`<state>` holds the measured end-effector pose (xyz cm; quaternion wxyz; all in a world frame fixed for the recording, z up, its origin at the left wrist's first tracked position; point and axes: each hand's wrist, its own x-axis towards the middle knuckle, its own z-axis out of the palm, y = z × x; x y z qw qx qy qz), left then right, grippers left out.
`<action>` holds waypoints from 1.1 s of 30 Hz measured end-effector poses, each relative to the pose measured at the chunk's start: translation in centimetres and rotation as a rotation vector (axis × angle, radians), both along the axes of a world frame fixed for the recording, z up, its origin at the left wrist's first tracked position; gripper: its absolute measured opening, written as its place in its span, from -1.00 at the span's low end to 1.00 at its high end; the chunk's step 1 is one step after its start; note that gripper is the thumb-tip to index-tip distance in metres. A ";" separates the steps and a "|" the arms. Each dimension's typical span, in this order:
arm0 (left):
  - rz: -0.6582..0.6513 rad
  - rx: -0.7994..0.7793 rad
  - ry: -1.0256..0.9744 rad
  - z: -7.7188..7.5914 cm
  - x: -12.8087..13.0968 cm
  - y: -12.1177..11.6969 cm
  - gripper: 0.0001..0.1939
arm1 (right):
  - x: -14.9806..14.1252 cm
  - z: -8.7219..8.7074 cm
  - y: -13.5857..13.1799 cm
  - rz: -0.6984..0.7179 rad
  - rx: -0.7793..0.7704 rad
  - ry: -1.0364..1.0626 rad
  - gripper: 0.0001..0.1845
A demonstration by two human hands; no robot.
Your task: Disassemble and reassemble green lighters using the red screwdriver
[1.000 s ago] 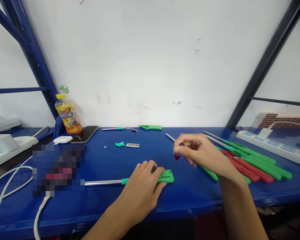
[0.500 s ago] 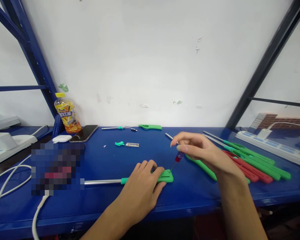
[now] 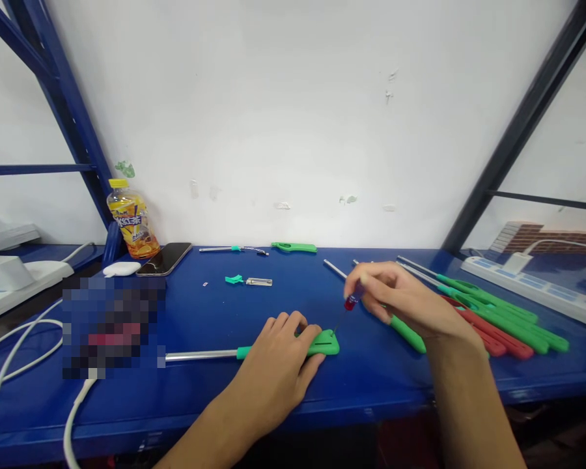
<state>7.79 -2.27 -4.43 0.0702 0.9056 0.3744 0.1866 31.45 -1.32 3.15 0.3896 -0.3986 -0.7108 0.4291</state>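
My left hand (image 3: 279,365) lies closed over a green-handled tool (image 3: 326,343) with a long metal tube (image 3: 200,355) that points left along the blue bench (image 3: 215,312). My right hand (image 3: 403,301) pinches a small screwdriver with a red handle (image 3: 351,302). Its thin tip reaches down to the green handle's right end.
A pile of green and red long-handled tools (image 3: 488,312) lies at the right, behind my right hand. A drink bottle (image 3: 129,220), a phone (image 3: 166,260), small green parts (image 3: 234,281) and a green handle (image 3: 293,247) sit at the back. White cables (image 3: 24,352) trail at the left; a power strip (image 3: 532,286) at far right.
My right hand has shifted a little to the right and turned the small screwdriver between its fingers. My left hand stays on the green handle.
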 end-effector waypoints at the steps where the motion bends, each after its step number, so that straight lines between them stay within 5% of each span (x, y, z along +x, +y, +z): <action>1: 0.004 -0.002 0.005 0.0 0.0 0.0 -0.74 | 0.1 0.0 0.0 0.025 -0.013 0.008 -0.44; 11: 0.001 -0.003 0.014 0.2 0.0 0.0 -0.73 | -1.2 0.1 0.2 -0.140 0.023 0.081 -0.65; 21: 0.001 -0.002 0.010 0.0 0.0 0.1 -0.74 | -0.1 0.0 0.2 0.005 -0.058 0.108 -0.53; 28: -0.002 0.006 0.010 -0.1 -0.1 0.1 -0.74 | -0.9 0.1 0.2 -0.140 -0.015 0.134 -0.65; 33: -0.001 0.004 0.017 -0.1 -0.1 0.0 -0.74 | -0.5 0.0 0.1 -0.046 -0.010 0.106 -0.72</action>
